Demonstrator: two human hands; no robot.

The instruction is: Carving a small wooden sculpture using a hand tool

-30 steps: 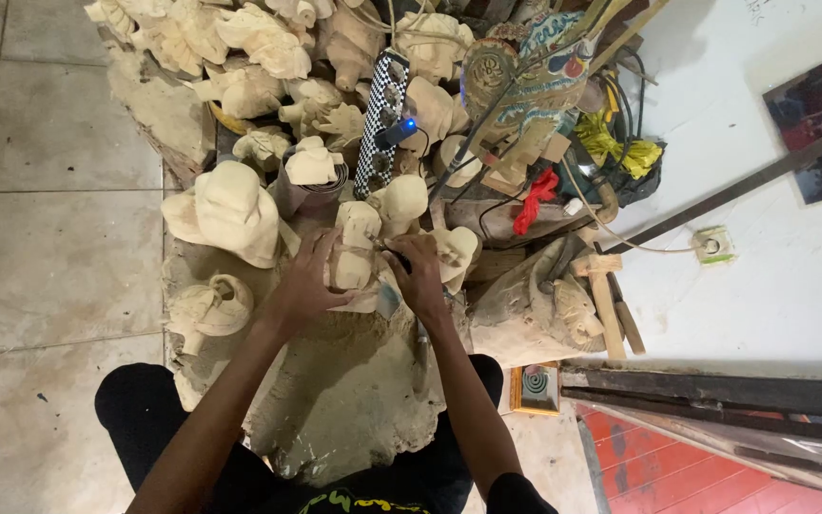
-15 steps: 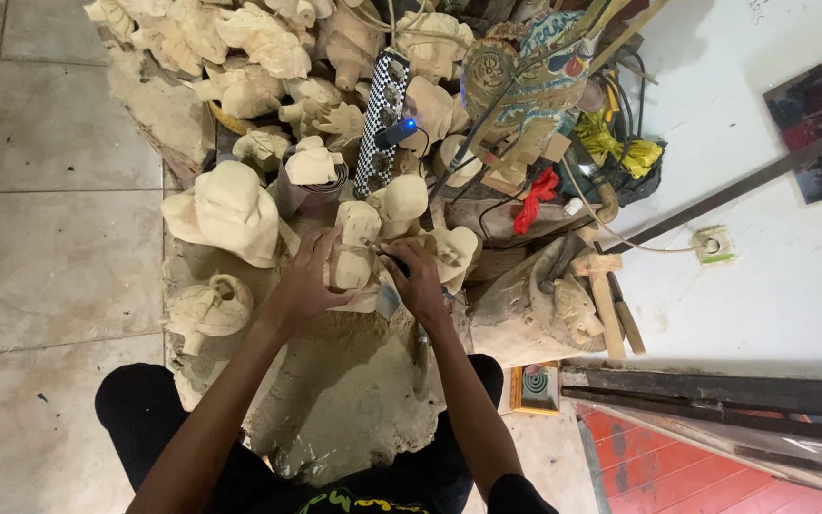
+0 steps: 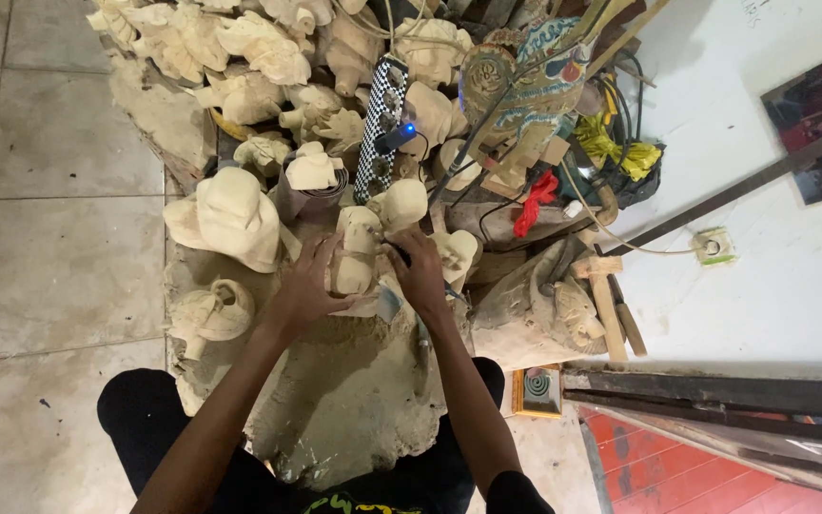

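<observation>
Head view, looking straight down. Person seated on the tiled floor (image 3: 40, 238), a dust-covered cloth (image 3: 354, 400) spread over the lap.

Left hand (image 3: 308, 290), frame centre: fingers spread and curled around the left side of a pale unpainted wooden carving (image 3: 358, 249), holding it upright against the cloth. Right hand (image 3: 420, 276), just right of the carving: fingers closed around a slim dark tool (image 3: 396, 252) whose tip meets the carving's right edge. What kind of tool it is cannot be told.

The carving sits at frame centre, between both hands, touching both.

Surroundings:
- Pile of similar pale carved figures (image 3: 240, 57) across upper left and upper centre; one larger piece (image 3: 230, 217) left of the hands, a smaller one (image 3: 209, 314) lower left.
- Black-and-white checkered power strip (image 3: 380, 124), upper centre, a small blue light on it.
- Painted carved figure (image 3: 525, 90), blue-green and gold, upper right of centre.
- Red rag (image 3: 535, 198) and yellow bundle (image 3: 616, 148) among cables, right of centre.
- Small square box (image 3: 537, 390) with green concentric rings, lower right of centre, on the floor.
- White wall socket (image 3: 714, 246), right side.
</observation>
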